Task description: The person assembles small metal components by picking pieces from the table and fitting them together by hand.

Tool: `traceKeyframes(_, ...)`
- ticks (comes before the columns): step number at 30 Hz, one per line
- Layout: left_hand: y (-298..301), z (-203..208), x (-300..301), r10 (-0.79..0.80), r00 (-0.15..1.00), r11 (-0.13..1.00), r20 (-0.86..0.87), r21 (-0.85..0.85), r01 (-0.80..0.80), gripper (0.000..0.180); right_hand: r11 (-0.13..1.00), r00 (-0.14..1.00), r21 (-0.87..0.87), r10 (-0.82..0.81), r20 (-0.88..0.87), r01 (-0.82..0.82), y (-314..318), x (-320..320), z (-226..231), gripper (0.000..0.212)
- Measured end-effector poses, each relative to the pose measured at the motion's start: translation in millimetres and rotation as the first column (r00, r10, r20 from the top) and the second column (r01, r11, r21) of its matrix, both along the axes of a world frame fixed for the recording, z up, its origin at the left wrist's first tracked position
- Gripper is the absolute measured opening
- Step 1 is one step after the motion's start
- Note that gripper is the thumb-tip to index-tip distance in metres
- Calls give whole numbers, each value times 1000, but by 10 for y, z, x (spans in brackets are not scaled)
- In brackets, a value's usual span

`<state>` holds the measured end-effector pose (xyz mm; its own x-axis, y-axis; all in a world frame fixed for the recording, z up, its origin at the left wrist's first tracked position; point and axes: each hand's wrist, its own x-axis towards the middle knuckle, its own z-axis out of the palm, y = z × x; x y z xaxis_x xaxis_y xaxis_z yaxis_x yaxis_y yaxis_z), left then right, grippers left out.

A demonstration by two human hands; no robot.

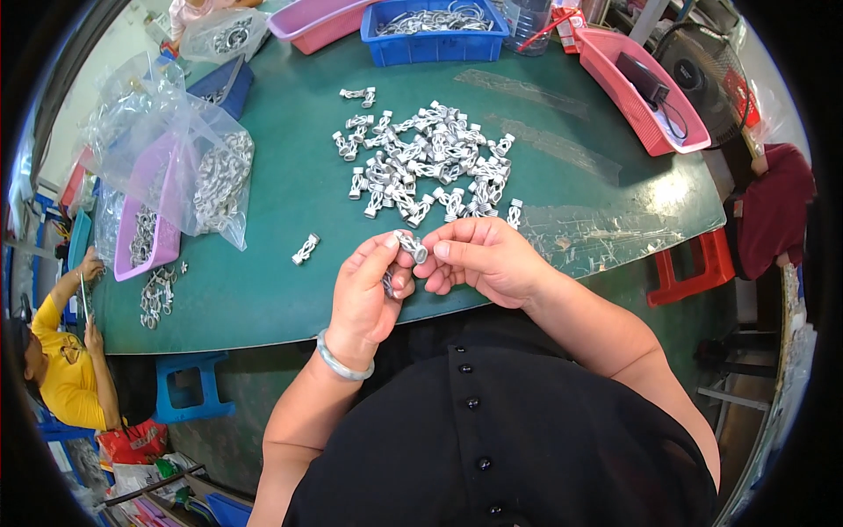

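Head view: a silvery metal piece [411,247] with an openwork, looped body and a round end is held up just above the near edge of a green table [290,167], pinched between the thumb and forefinger of the left hand [364,281]. A second metal piece [388,283] sits partly hidden in that hand's curled lower fingers. The right hand [479,259] has its thumb and forefinger close together at the right side of the pinched piece; whether they grip it or only touch it, I cannot tell. A pale bracelet [344,358] circles the left wrist. On the table to the left of the hands lies a single similar piece [306,249], and beyond the hands spreads a loose pile of pieces [430,158]. Farther left, a clear plastic bag [221,186] full of metal parts overlaps a purple basket [169,241], with small loose rings [158,297] near it. At the far edge stands a blue tray [439,51] of metal parts; far right, a pink basket [628,105] holds a black device [643,81] beside a fan [689,75]. A co-worker in yellow [72,382] is at the left.
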<state>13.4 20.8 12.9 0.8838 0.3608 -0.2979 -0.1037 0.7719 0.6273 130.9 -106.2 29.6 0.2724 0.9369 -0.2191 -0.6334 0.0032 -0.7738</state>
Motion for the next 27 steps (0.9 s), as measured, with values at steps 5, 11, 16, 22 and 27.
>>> traceKeyframes(5, -46, -20, -7, 52, 998, 994, 33, 98, -55, 16, 999, 999, -37, -4, 39, 6, 0, -19, -13, 16)
traceKeyframes(11, -87, -4, -13, 58, 997, 989, 54, 136, -64, 20, 998, 992, -39, -51, 118, 56, -2, -49, -25, 17)
traceKeyframes(16, -102, -20, -18, 41, 994, 989, 105, 139, -55, 26, 984, 949, 76, -174, 264, 159, 22, -110, -87, 17)
traceKeyframes(22, -90, -36, -23, 19, 989, 983, 150, 176, -46, 26, 978, 915, 127, -199, 350, 164, 24, -128, -108, 18)
traceKeyframes(27, -82, -49, -21, 23, 990, 984, 142, 171, -48, 26, 977, 914, 140, -198, 353, 158, 18, -136, -100, 19)
